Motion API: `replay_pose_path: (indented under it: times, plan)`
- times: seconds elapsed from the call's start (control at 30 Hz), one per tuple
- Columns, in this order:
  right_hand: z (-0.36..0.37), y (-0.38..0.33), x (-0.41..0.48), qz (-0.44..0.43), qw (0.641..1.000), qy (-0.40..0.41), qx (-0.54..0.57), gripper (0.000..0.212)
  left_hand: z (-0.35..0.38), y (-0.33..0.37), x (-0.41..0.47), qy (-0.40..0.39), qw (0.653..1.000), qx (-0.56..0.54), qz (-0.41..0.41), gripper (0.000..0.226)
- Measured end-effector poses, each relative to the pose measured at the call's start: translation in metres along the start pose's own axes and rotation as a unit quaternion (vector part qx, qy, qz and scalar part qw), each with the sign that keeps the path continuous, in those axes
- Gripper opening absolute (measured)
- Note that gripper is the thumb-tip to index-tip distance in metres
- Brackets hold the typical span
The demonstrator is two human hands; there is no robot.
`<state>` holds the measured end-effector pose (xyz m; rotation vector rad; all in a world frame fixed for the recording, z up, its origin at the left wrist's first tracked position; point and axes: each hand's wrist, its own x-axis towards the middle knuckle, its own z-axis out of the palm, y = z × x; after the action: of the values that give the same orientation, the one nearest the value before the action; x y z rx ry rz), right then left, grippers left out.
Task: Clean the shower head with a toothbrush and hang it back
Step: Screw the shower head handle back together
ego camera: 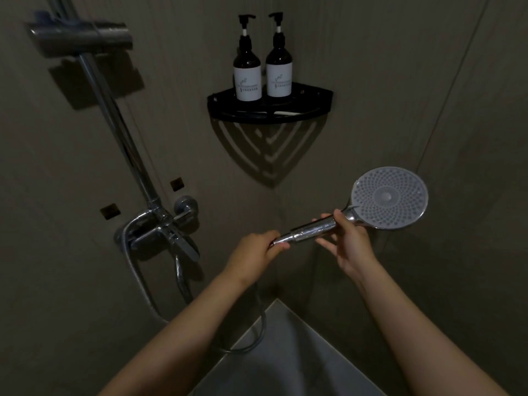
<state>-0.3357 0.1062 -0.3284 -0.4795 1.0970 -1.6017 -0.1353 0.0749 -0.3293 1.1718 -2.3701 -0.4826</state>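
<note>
The chrome shower head (390, 197) is held out in front of me, its round grey nozzle face turned up toward the camera. My right hand (347, 244) grips the shiny handle just below the head. My left hand (258, 247) grips the lower end of the handle, where the metal hose (258, 324) joins it. A white stick that may be the toothbrush (287, 112) lies on the black corner shelf (271, 117). The empty holder bracket (83, 38) sits high on the riser rail at upper left.
Two dark pump bottles (247, 71) with white labels stand on the corner shelf. The chrome mixer tap (165, 230) is mounted on the left wall below the rail (120, 132). The hose loops down to the grey floor (285, 361). The light is dim.
</note>
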Motion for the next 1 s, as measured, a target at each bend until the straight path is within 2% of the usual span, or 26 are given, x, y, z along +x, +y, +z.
replay_pose_path:
  times: [0.07, 0.1, 0.17, 0.2, 0.23, 0.27, 0.33, 0.4, 0.43, 0.47, 0.5, 0.53, 0.57, 0.6, 0.63, 0.67, 0.7, 0.77, 0.83, 0.9, 0.93, 0.97, 1.0]
  plan:
    - [-0.001, 0.000, -0.001, -0.002, 1.000, 0.000, 0.004, 0.035, 0.000, 0.000, -0.001, 0.023, 0.999, -0.021, 0.012, 0.021]
    - [-0.002, -0.001, -0.001, -0.005, 1.000, -0.002, 0.003, 0.033, 0.000, 0.001, 0.000, 0.010, 0.996, -0.091, -0.003, 0.017]
    - [-0.004, 0.000, 0.000, -0.009, 1.000, -0.010, -0.002, 0.027, -0.002, 0.002, 0.007, -0.092, 0.957, -0.264, -0.077, 0.015]
    - [-0.004, 0.000, 0.000, -0.009, 1.000, -0.015, -0.004, 0.024, -0.003, 0.002, 0.010, -0.148, 0.928, -0.324, -0.110, 0.022]
    - [-0.004, 0.001, -0.001, -0.007, 1.000, -0.019, -0.006, 0.022, -0.004, 0.001, 0.012, -0.192, 0.912, -0.338, -0.127, 0.028]
    - [-0.003, 0.001, -0.001, -0.006, 1.000, -0.023, -0.010, 0.021, -0.005, -0.001, 0.012, -0.214, 0.917, -0.315, -0.122, 0.030]
    - [-0.002, 0.002, -0.001, -0.006, 0.999, -0.025, -0.022, 0.021, -0.002, -0.003, 0.013, -0.199, 0.948, -0.238, -0.074, 0.028]
    - [0.000, 0.001, -0.001, -0.010, 1.000, -0.013, -0.022, 0.016, 0.001, -0.001, 0.011, -0.131, 0.985, -0.105, -0.033, 0.026]
    - [0.000, 0.002, -0.001, -0.009, 1.000, -0.002, -0.015, 0.013, 0.005, 0.000, 0.009, -0.077, 0.997, 0.011, -0.001, 0.024]
    - [0.000, 0.003, 0.000, -0.006, 1.000, 0.009, -0.007, 0.011, 0.007, 0.002, 0.005, 0.003, 0.987, 0.155, 0.034, 0.025]
    - [-0.001, 0.004, 0.000, -0.002, 1.000, 0.016, 0.000, 0.010, 0.009, 0.002, 0.002, 0.066, 0.961, 0.260, 0.064, 0.025]
    - [-0.001, 0.005, 0.000, 0.001, 1.000, 0.018, 0.004, 0.011, 0.010, 0.004, 0.001, 0.117, 0.939, 0.311, 0.093, 0.025]
    - [-0.002, 0.006, 0.000, 0.003, 1.000, 0.017, 0.005, 0.015, 0.010, 0.005, 0.000, 0.109, 0.943, 0.300, 0.091, 0.025]
    - [-0.003, 0.007, 0.000, 0.003, 1.000, 0.012, 0.001, 0.018, 0.009, 0.004, 0.000, 0.066, 0.969, 0.230, 0.068, 0.024]
    - [-0.004, 0.007, 0.000, 0.002, 1.000, 0.006, -0.007, 0.019, 0.006, 0.003, 0.002, -0.010, 0.992, 0.121, 0.022, 0.024]
    - [-0.005, 0.008, 0.000, 0.002, 1.000, -0.002, -0.016, 0.019, 0.006, 0.000, 0.005, -0.102, 0.994, -0.022, -0.032, 0.024]
    - [-0.006, 0.008, 0.000, 0.002, 1.000, -0.011, -0.023, 0.019, 0.005, -0.001, 0.007, -0.169, 0.974, -0.139, -0.067, 0.024]
    - [-0.007, 0.009, 0.000, 0.002, 0.999, -0.027, -0.033, 0.025, 0.001, -0.001, 0.009, -0.252, 0.931, -0.244, -0.097, 0.027]
    - [-0.005, 0.010, -0.001, -0.002, 0.998, -0.047, -0.044, 0.028, -0.002, -0.003, 0.010, -0.290, 0.914, -0.266, -0.093, 0.026]
    - [-0.004, 0.011, -0.002, -0.006, 0.997, -0.060, -0.046, 0.025, -0.003, -0.001, 0.009, -0.281, 0.915, -0.280, -0.079, 0.026]
    - [-0.003, 0.011, -0.003, -0.009, 0.997, -0.061, -0.042, 0.023, -0.001, 0.000, 0.008, -0.261, 0.929, -0.252, -0.069, 0.026]
    - [-0.003, 0.010, -0.003, -0.009, 0.998, -0.055, -0.036, 0.023, 0.001, 0.003, 0.009, -0.232, 0.954, -0.181, -0.053, 0.025]
    - [-0.002, 0.010, -0.003, -0.007, 0.999, -0.044, -0.026, 0.024, 0.004, 0.005, 0.009, -0.193, 0.979, -0.058, -0.035, 0.025]
